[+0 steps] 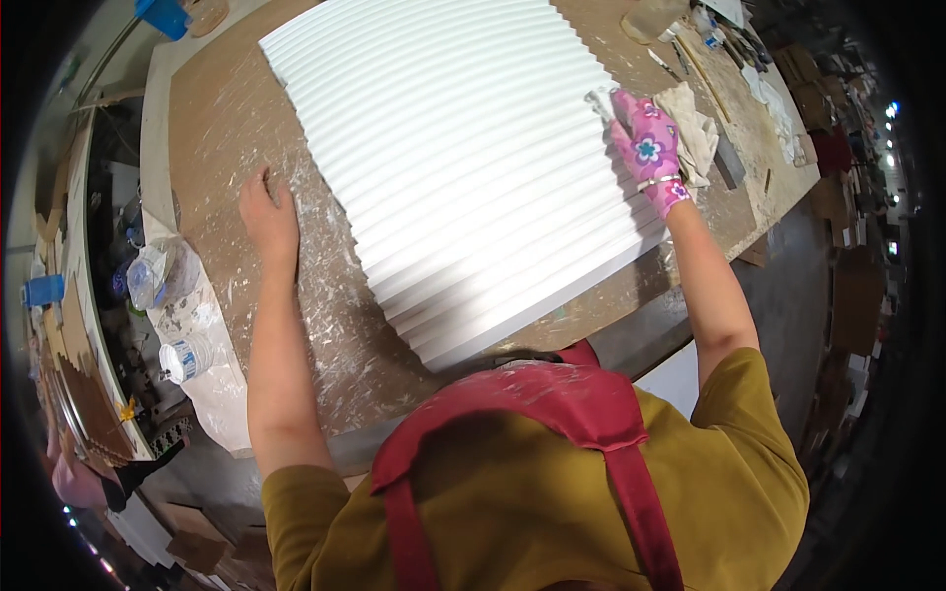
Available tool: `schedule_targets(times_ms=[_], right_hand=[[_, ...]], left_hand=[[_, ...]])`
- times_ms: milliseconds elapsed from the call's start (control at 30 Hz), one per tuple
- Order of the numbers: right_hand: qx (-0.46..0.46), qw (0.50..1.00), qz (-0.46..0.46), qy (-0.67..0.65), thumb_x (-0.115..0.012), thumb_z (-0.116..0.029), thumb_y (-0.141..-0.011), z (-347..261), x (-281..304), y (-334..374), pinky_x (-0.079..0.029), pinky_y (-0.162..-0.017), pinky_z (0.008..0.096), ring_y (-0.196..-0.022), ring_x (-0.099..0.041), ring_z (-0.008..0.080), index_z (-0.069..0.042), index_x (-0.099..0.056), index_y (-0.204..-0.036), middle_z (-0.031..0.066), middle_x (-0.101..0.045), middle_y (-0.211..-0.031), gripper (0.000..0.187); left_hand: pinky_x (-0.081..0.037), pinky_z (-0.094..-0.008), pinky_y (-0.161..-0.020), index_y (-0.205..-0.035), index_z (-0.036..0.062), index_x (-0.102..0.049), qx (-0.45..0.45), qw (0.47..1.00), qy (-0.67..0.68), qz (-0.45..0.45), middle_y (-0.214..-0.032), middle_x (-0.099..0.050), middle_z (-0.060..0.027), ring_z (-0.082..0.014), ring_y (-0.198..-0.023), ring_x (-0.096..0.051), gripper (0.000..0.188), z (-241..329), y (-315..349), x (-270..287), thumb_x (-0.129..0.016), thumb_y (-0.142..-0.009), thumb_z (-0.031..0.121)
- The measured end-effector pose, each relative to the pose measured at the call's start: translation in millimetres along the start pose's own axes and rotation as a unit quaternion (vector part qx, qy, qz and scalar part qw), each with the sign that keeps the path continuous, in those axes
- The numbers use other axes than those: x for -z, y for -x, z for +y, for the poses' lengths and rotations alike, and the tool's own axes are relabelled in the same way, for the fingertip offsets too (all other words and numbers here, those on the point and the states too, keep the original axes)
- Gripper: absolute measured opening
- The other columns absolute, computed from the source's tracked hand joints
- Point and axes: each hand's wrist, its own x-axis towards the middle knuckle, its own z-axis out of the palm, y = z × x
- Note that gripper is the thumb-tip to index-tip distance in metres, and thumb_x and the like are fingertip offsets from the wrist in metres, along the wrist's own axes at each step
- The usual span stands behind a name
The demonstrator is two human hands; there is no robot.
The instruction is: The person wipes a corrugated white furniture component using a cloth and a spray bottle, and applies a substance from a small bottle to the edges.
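A large white ribbed panel (453,167) lies at a slant on the brown work board (222,128). My right hand (647,148), in a pink flowered glove, is at the panel's right edge. Its fingers close on a crumpled whitish wad (601,101) that touches the ribs; its exact kind is unclear. Bare, my left hand (268,215) rests on the paint-smeared board, left of the panel and apart from it. Thumb and fingers are spread there, loosely bent, with nothing held.
Beside the glove lie a beige rag (695,133) and a grey block (729,161). A clear container (650,20) and a long stick (702,79) are farther back. At left stand a white tub (185,359) and a blue cup (163,17). Another person (79,481) is at the far left.
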Motion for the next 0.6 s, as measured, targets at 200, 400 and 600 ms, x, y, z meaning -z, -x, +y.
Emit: schedule_targets(times_ms=[200, 400, 600], right_hand=[[0.301, 0.953, -0.003, -0.022, -0.053, -0.019, -0.092, -72, -23, 33, -0.048, -0.068, 0.0373, -0.061, -0.056, 0.0158, -0.016, -0.062, -0.109, 0.0004, -0.058, -0.064, 0.019], [-0.147, 0.989, -0.021, -0.024, -0.055, -0.023, -0.089, 78, 34, -3, -0.052, -0.072, 0.0410, -0.078, -0.064, 0.0220, -0.010, -0.060, -0.117, 0.0105, -0.066, -0.089, 0.031], [0.208, 0.970, 0.046, 0.121, -0.057, -0.026, -0.088, 26, 21, 3, -0.051, -0.080, 0.0435, -0.088, -0.063, 0.0316, -0.007, -0.058, -0.123, 0.0154, -0.065, -0.095, 0.040]], left_hand=[[-0.039, -0.0441, -0.097, -0.122, 0.0026, -0.056, -0.008, 1.000, 0.010, 0.000, -0.119, -0.057, -0.0181, -0.0358, -0.112, -0.052, 0.037, -20, 2, -2, -0.058, -0.089, 0.019], [-0.039, -0.0438, -0.096, -0.123, 0.0015, -0.055, -0.009, 1.000, -0.026, -0.014, -0.114, -0.058, -0.0184, -0.0352, -0.108, -0.053, 0.036, 6, -2, 2, -0.056, -0.090, 0.018], [-0.043, -0.0440, -0.092, -0.123, -0.0003, -0.055, 0.010, 0.998, -0.049, -0.023, -0.110, -0.060, -0.0192, -0.0350, -0.103, -0.056, 0.038, -14, 2, 12, -0.058, -0.090, 0.017]])
